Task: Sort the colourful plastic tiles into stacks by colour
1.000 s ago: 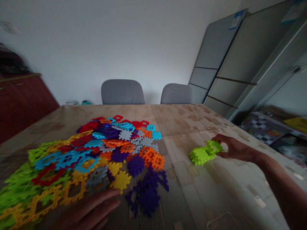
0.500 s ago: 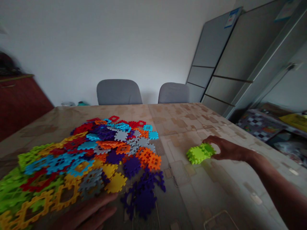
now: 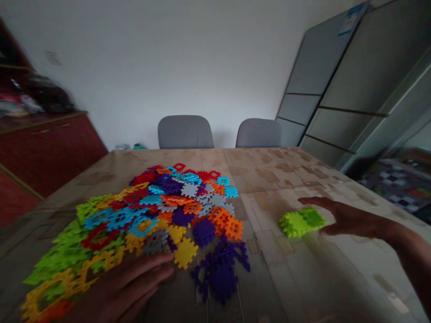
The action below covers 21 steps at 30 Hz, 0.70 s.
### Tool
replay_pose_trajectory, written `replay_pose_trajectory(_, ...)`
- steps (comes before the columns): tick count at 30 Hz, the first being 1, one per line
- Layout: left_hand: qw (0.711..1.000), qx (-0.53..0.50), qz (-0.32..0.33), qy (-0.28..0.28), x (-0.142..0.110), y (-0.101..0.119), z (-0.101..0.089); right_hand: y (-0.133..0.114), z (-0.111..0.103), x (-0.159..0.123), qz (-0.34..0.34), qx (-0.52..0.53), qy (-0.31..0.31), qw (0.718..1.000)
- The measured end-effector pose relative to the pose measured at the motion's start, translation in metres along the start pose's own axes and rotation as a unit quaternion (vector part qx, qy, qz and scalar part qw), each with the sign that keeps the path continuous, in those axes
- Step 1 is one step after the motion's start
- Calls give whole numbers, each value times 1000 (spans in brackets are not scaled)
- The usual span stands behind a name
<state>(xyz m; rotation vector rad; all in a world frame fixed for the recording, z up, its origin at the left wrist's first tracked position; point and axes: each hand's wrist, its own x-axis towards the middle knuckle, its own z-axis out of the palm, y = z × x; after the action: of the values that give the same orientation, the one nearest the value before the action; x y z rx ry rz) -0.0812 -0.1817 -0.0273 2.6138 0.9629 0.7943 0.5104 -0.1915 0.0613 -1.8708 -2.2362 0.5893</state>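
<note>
A lime-green piece made of joined plastic tiles (image 3: 301,222) lies on the table at the right. My right hand (image 3: 350,220) sits just behind it. Its thumb is lifted above the piece and its fingers are spread, so the hand is open beside the piece. A big heap of flat interlocking tiles (image 3: 161,215) in green, yellow, blue, red, orange, grey and purple covers the left half of the table. My left hand (image 3: 124,287) lies flat at the near edge of this heap with its fingers stretched out, touching yellow and grey tiles.
The table (image 3: 269,179) has a beige patterned cover. Two grey chairs (image 3: 186,131) (image 3: 258,133) stand at its far side. A dark red cabinet (image 3: 50,143) is on the left and a tall grey fridge (image 3: 353,89) on the right.
My right hand has loosened from the lime-green piece, its thumb and fingers now spread. The view has swung a little to the left. My left hand stays at the heap's edge.
</note>
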Motion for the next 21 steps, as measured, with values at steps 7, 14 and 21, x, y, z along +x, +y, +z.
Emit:
replay_pose_trajectory(7,965,150,-191,102,19,-48,-70,-60,26,27,-109,14,112,988)
replay_pose_trajectory(14,953,182,-209,124,-14,-73,-77,-155,161,50,-173,-2,152,973)
replay_pose_trajectory(21,938,188,-271,108,-83,-54,-67,-165,212,62,-158,24,232,959)
